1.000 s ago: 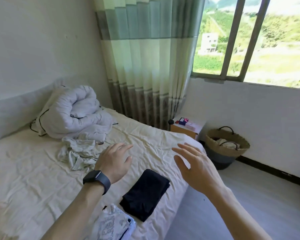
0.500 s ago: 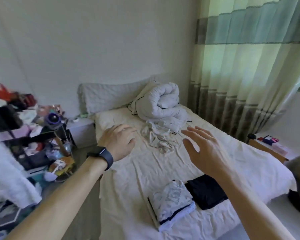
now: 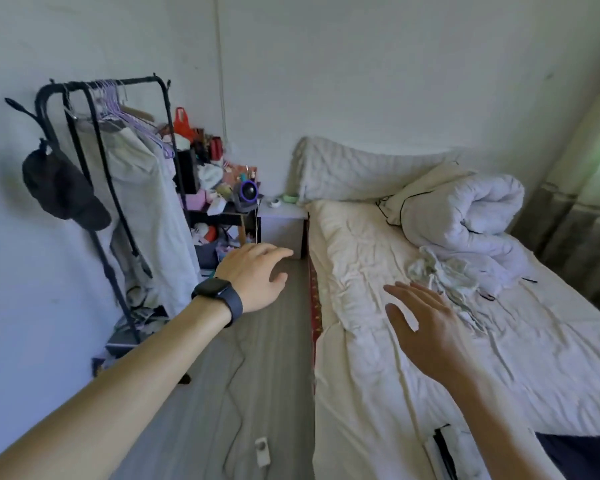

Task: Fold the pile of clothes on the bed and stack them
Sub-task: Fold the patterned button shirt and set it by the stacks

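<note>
Pale crumpled garment [image 3: 444, 282] lies on bed [image 3: 361, 375] just beyond right hand [image 3: 426, 327], left hand [image 3: 257, 275] over floor [image 3: 257, 393]; both hands open, empty; prob. light, soft, floppy, so pinch an edge.

We hold our left hand [image 3: 253, 276] over the floor [image 3: 257, 375] and our right hand [image 3: 426, 329] above the bed [image 3: 361, 410], fingers relaxed, both empty; crumpled clothes [image 3: 442, 282] lie just beside the rolled duvet [image 3: 465, 216].

No writing, label, brand or number can be read. The watch [image 3: 219, 295] face, left of the bed [image 3: 361, 382], is dark. Packages [image 3: 211, 174] on the shelf [image 3: 222, 216] beside the bed's head are too blurred.
</note>
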